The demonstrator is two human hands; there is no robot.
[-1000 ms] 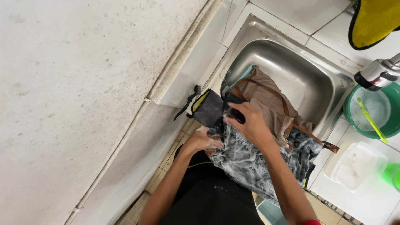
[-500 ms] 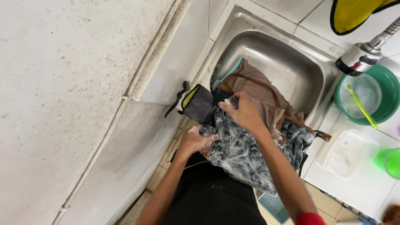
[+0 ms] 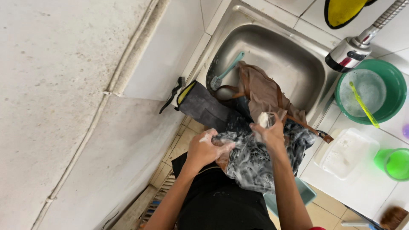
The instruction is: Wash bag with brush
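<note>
We see wet, sudsy patterned cloth (image 3: 255, 159) under our hands, matt brown fabric (image 3: 264, 91) at twelve o'clock, a brushed steel sink (image 3: 298, 51), glossy white tiles (image 3: 366, 187), and a shiny green plastic basin (image 3: 394, 91) at two o'clock.

sink (image 3: 298, 55) back open — faucet (image 3: 351, 53) overhead

Bare forearms, soapy left hand (image 3: 207, 147), dark, perhaps black, clothing.

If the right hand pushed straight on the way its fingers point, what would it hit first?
Probably the brown bag draped over the sink rim, just beyond the right hand and the white soap it grips; depth is unclear.
</note>
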